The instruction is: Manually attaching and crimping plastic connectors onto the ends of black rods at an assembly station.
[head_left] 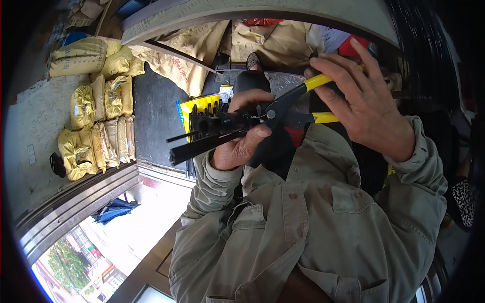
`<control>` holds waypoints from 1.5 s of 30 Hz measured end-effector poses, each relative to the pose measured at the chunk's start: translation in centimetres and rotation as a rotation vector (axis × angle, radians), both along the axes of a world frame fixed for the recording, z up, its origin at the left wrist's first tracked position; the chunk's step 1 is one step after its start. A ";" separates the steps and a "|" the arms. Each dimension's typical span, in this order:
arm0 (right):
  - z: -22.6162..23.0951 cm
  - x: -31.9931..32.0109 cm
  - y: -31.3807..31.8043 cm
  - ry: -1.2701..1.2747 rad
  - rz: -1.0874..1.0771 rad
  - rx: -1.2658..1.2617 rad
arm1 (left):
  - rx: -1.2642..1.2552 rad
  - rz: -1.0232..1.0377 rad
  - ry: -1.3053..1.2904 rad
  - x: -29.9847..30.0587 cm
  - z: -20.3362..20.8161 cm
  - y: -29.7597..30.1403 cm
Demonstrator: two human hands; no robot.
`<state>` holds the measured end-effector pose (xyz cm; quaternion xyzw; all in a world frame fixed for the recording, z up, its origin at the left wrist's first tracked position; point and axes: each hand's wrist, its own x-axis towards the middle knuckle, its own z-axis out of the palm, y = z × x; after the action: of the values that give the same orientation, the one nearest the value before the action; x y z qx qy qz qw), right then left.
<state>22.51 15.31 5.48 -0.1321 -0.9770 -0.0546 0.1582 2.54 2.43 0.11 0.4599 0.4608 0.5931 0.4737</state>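
In my left hand (235,146) is a black tube-and-rod piece (209,126), its round hollow end and long bars pointing left. The thumb and fingers are wrapped round it from below and above. My right hand (356,98) is on the yellow handles of black-jawed pliers (290,103), fingers stretched over the upper handle and thumb beneath it. The handles stand spread apart. At the jaws, next to my left fingertips, a small bright metal pin or wire (264,115) shows. Beyond my left hand, several thin black rods (208,107) lie near a yellow-and-blue packet (186,107).
Stacked gold sacks (116,98) line the wall at the left. Brown paper sacks (273,43) lie under a shelf edge (262,20) at the far side. A blue umbrella (115,209) lies past the doorway sill (81,202). A patterned shoe (253,61) stands beyond my hands.
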 end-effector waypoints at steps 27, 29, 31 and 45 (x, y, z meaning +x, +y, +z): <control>-0.9 -1.3 -2.1 0.043 0.020 -0.075 | 0.027 0.050 -0.016 -0.6 -0.9 -1.2; -1.9 -1.3 -2.4 0.056 0.015 -0.102 | 0.086 0.119 -0.025 0.0 -1.2 -1.0; -2.6 -1.3 -2.7 0.121 -0.008 -0.128 | 0.090 0.129 -0.039 0.1 -1.2 -1.0; -0.2 -2.1 -2.0 0.088 -0.031 0.060 | 0.046 0.203 -0.025 0.5 -0.1 -0.2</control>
<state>20.40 13.27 5.30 -0.1447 -0.9649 -0.0806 0.2039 3.06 2.19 0.06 0.4139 0.4855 0.6542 0.4062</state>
